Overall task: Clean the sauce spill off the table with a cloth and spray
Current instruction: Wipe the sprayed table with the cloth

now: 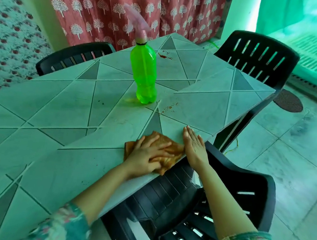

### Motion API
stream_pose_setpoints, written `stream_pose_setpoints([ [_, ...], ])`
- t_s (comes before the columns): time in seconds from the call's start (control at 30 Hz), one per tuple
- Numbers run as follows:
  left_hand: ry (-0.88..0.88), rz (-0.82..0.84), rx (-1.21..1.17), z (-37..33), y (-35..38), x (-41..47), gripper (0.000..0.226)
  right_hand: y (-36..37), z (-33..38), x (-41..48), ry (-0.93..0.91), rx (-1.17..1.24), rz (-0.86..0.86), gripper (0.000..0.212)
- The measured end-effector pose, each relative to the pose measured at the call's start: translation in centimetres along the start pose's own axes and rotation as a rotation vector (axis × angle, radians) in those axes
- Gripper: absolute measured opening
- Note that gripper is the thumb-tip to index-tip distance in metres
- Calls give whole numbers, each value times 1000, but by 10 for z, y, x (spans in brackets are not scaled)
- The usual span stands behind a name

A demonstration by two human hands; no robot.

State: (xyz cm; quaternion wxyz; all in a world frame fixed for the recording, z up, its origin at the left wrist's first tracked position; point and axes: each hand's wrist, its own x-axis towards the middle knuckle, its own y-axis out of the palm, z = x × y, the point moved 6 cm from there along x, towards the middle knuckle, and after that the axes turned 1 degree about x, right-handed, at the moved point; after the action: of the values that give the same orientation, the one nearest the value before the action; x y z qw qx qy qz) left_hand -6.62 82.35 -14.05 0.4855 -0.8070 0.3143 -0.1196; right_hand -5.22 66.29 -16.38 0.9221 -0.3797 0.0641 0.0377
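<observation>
An orange-brown cloth [172,146] lies at the near right edge of the grey table [56,113]. My left hand [146,155] presses flat on the cloth, fingers spread over it. My right hand [194,143] lies flat and open on the table just right of the cloth, holding nothing. A green spray bottle [144,73] with a pink trigger head stands upright in the middle of the table. Red sauce spatter [169,107] marks the table just right of the bottle's base, and a second sauce spill [164,56] sits near the far corner.
Black plastic chairs stand around the table: one tucked under the near edge [225,185], one at the far right [258,56], one at the far left [72,56]. A patterned red curtain [126,5] hangs behind. A dark round mat [288,100] lies on the tiled floor at right.
</observation>
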Motion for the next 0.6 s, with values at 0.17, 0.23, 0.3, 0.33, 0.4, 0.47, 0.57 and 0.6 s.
stream_pose_setpoints([
  [0.17,-84,35,-58,47,-25,-29,49,-4,0,0,35,137,1,52],
  [0.23,-166,26,27,48,-26,-6,57,-7,3,-1,43,194,-3,52],
  [0.3,-196,42,129,29,-19,21,61,-7,2,0,75,278,-18,55],
  [0.33,-182,52,161,17,-13,29,61,-8,3,-2,115,355,-24,59],
  [0.4,-95,93,209,-6,5,30,59,-8,2,-3,232,546,-46,85],
  [0.47,38,126,276,-24,19,10,54,-4,-8,-2,346,645,-65,114],
  [0.57,140,101,256,-15,23,-38,44,-7,4,-6,277,539,-45,88],
  [0.6,131,69,195,-4,18,-55,42,-8,7,-8,225,488,-42,77],
])
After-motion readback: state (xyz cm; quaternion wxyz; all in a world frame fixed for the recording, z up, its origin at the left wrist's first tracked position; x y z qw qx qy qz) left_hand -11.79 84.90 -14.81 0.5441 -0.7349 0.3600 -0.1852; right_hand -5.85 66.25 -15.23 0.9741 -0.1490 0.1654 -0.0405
